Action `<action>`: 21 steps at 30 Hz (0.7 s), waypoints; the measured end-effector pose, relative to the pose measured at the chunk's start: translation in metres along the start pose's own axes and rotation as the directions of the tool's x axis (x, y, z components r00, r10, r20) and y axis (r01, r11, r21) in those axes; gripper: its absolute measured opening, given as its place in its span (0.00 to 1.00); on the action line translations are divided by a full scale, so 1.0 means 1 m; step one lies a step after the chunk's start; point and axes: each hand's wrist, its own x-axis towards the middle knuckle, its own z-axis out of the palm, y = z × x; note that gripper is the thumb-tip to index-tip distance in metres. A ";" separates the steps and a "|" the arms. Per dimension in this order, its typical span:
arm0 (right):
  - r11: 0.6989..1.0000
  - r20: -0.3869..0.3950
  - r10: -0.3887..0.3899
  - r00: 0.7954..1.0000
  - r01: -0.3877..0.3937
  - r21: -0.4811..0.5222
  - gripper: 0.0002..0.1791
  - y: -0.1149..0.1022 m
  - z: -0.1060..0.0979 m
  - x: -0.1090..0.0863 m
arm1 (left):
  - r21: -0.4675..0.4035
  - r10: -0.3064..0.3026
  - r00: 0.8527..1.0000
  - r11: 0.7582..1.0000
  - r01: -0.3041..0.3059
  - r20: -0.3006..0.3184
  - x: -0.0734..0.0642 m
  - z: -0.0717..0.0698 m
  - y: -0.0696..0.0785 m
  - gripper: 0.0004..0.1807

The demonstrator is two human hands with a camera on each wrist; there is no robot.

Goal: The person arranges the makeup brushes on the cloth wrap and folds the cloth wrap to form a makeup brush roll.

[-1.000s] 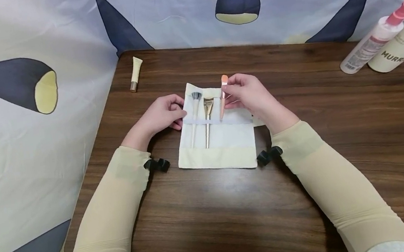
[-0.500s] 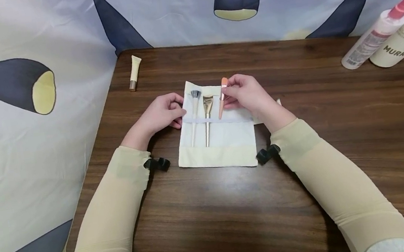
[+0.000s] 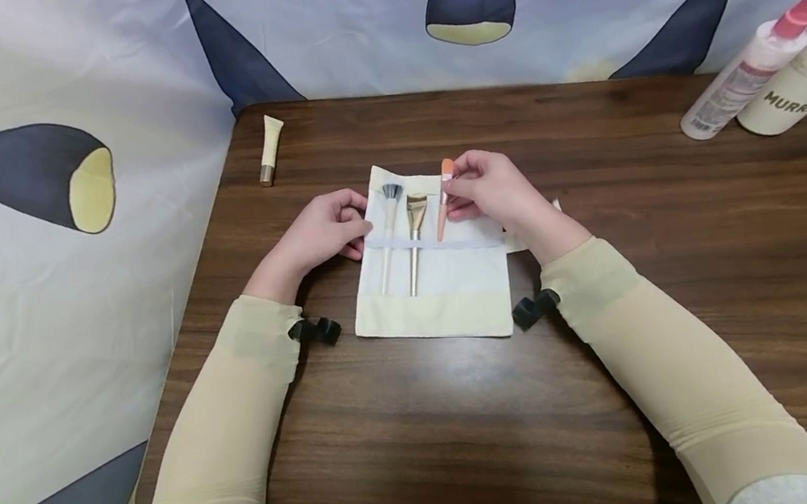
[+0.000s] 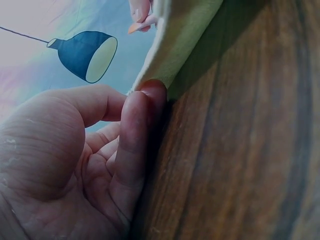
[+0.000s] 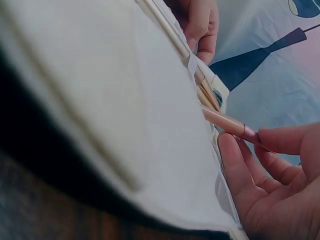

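A cream cloth brush roll lies unfolded on the wooden table. At its upper left edge my left hand pinches the cloth between thumb and finger; the left wrist view shows this edge lifted off the wood. Between the thumb and fingers of my right hand is a slim pink makeup brush with an orange tip. Its lower end is at the pale elastic band. A white-handled brush and a gold flat brush sit side by side under that band.
A small cream tube lies at the table's back left. Two pump bottles stand at the back right, one with a pink pump and a cream one. A printed curtain hangs behind the table.
The orange tip of the brush in my right hand is slightly lower against the roll. My left hand keeps its hold on the cloth edge.
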 end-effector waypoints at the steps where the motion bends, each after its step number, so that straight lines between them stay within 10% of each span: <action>1: 1.000 0.000 0.005 1.000 -0.005 -0.003 0.10 0.000 0.000 0.000 | 0.001 -0.003 1.000 1.000 0.003 0.001 0.000 0.000 0.000 0.14; 21: 0.982 0.092 0.050 0.994 -0.031 -0.188 0.10 0.003 0.000 -0.001 | 0.005 -0.007 1.000 1.000 0.007 -0.013 0.000 0.001 0.001 0.14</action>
